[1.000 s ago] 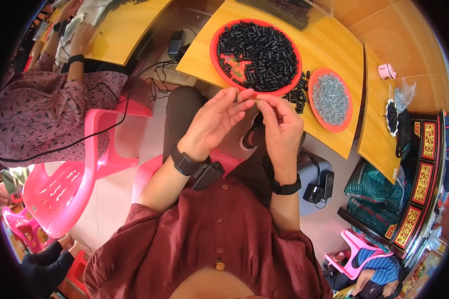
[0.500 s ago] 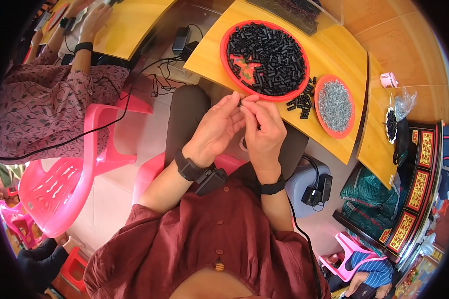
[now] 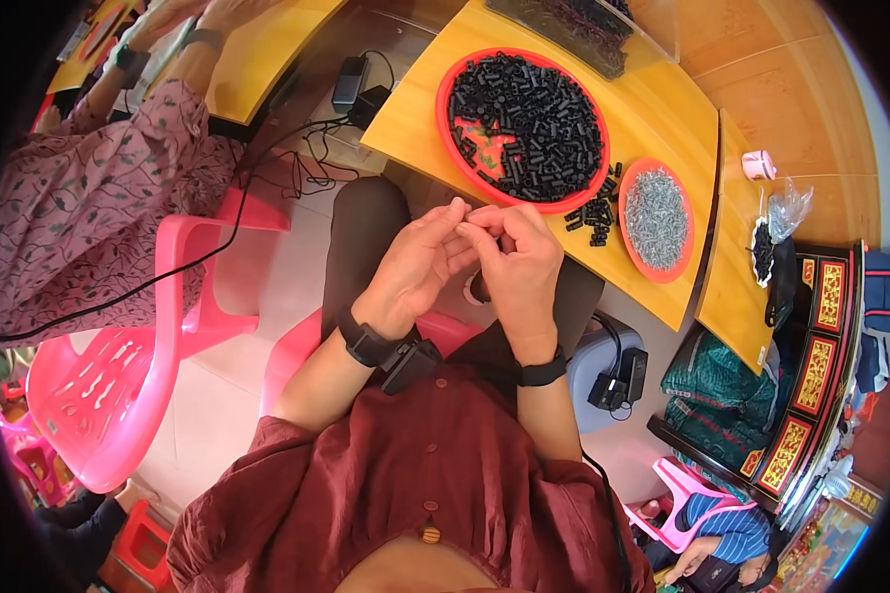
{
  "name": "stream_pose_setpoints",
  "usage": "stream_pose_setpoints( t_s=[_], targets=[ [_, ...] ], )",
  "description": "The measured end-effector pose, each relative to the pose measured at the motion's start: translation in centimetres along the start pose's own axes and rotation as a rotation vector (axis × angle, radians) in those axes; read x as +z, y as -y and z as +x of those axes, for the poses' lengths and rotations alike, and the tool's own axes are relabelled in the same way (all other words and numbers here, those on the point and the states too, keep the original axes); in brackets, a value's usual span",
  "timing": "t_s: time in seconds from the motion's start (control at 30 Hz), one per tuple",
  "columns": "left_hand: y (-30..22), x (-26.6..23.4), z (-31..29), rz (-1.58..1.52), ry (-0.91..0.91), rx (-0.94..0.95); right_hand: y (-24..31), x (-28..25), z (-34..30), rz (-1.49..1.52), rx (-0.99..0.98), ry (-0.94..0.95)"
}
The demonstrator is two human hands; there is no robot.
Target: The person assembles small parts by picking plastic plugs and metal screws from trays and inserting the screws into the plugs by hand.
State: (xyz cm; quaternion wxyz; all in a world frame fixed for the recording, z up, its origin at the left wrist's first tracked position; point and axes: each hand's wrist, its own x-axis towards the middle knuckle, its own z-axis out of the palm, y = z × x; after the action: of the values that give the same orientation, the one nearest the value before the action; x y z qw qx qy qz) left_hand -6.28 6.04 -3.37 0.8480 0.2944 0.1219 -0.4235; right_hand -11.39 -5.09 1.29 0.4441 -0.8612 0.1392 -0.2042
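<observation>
My left hand (image 3: 415, 265) and my right hand (image 3: 522, 269) meet fingertip to fingertip above my lap, just short of the table edge. Both pinch at the same spot; whatever lies between the fingertips is hidden or too small to make out. Beyond them, a round red tray (image 3: 447, 130) holds a heap of short black plastic tube-like pieces (image 3: 539, 124). More black pieces (image 3: 595, 217) lie loose on the table between that tray and a smaller orange-red plate (image 3: 684, 259). That plate is full of small silver metal pieces, perhaps screws (image 3: 657, 219).
The yellow table (image 3: 405, 124) carries a clear box (image 3: 564, 35) at its back. A pink cup (image 3: 758, 165) and a plastic bag (image 3: 789, 211) sit on the right-hand ledge. Left of me are a pink chair (image 3: 119, 395), a cable and a co-worker in patterned clothes (image 3: 79, 217).
My fingertips have drawn closer together, and the small dark bit seen between them before is now hidden. The view has shifted slightly. The co-worker's hands at upper left have moved up.
</observation>
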Motion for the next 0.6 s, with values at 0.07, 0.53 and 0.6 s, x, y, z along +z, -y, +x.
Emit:
stream_pose_setpoints(
  t_s=[0.07, 0.53, 0.6],
  targets=[
    [-0.4, -0.5, 0.2, -0.019, -0.023, -0.013, -0.3, -0.6, 1.1, -0.033, 0.003, 0.010],
    [-1.8, -2.8, 1.2, -0.174, -0.072, -0.031, -1.8, 1.0, 10.2, -0.544, -0.287, 0.316],
    [-1.8, -2.9, 1.2, -0.180, -0.068, -0.029, -2.3, 0.5, 10.5, -0.770, -0.259, 0.409]
  ],
)
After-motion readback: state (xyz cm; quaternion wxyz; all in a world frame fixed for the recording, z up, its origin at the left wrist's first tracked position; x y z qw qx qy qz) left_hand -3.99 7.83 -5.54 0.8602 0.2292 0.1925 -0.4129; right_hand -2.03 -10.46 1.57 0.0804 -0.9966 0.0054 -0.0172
